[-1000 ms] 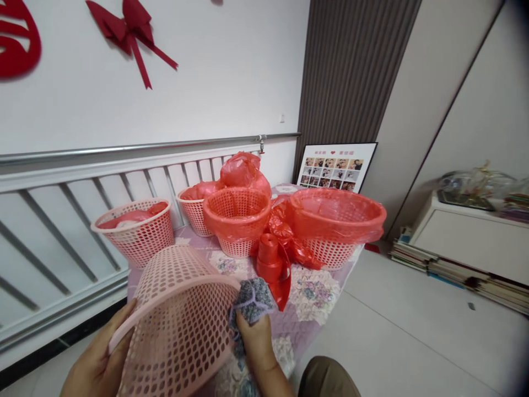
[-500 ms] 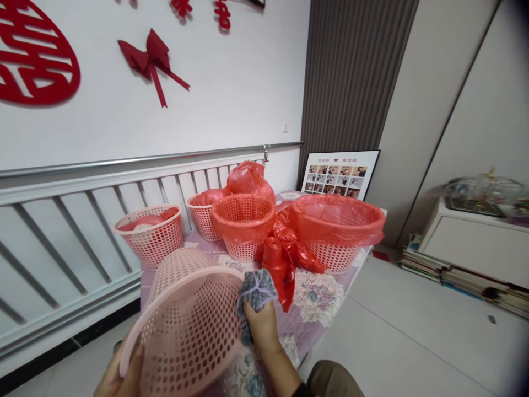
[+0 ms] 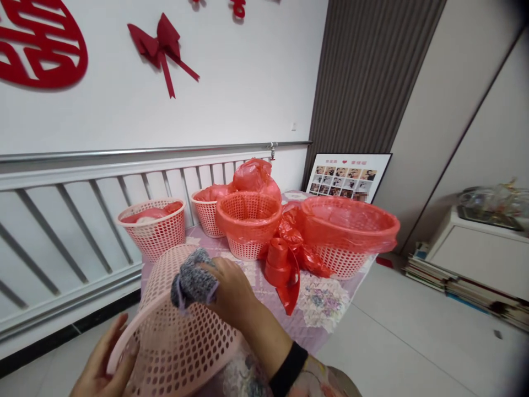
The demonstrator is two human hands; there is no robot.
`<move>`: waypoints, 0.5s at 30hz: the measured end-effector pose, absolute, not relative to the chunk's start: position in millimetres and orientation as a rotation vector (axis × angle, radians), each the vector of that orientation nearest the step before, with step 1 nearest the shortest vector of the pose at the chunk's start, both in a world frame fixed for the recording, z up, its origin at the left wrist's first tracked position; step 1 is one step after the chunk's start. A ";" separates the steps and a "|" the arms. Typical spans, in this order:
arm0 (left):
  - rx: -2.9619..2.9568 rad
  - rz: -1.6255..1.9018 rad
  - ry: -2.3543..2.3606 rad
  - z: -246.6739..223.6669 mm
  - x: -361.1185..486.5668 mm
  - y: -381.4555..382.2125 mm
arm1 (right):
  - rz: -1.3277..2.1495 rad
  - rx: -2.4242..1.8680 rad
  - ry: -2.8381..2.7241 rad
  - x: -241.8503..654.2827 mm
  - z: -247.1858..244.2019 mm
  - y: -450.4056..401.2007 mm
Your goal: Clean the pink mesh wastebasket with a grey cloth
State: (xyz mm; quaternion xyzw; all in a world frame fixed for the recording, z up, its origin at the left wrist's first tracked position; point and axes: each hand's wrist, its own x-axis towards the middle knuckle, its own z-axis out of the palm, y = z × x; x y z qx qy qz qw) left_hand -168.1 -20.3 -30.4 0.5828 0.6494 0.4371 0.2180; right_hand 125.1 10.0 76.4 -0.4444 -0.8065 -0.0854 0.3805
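Observation:
A pink perforated basket (image 3: 185,342) lies tipped on its side at the near end of the table, its mouth facing me. My left hand (image 3: 105,361) grips its rim at the lower left, thumb inside and fingers outside. With my right hand (image 3: 231,289) I hold a grey cloth with purple edging (image 3: 194,281) against the top of the rim. Behind stand a basket lined with red plastic (image 3: 249,220), a larger lined one (image 3: 349,231) to the right, and a roll of red bags (image 3: 278,262) between them.
Two more pink baskets with red plastic in them, one at the left (image 3: 155,231) and one farther back (image 3: 206,215), stand near the white radiator (image 3: 99,220). A floral cloth covers the table (image 3: 320,300). A photo board (image 3: 351,173) leans behind; a white cabinet (image 3: 483,248) is at right.
My right hand has moved left with the cloth, from the rim's right side to its top. My left hand still holds the rim. The view has shifted slightly.

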 end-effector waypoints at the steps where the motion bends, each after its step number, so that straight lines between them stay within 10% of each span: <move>1: 1.605 1.217 1.776 -18.5 -168.5 -16.8 | -0.222 -1.118 -2.077 119.6 76.3 8.4; 15: 1.610 1.240 1.628 0.7 -146.3 -12.1 | 0.203 -1.218 -1.472 165.5 -2.8 8.6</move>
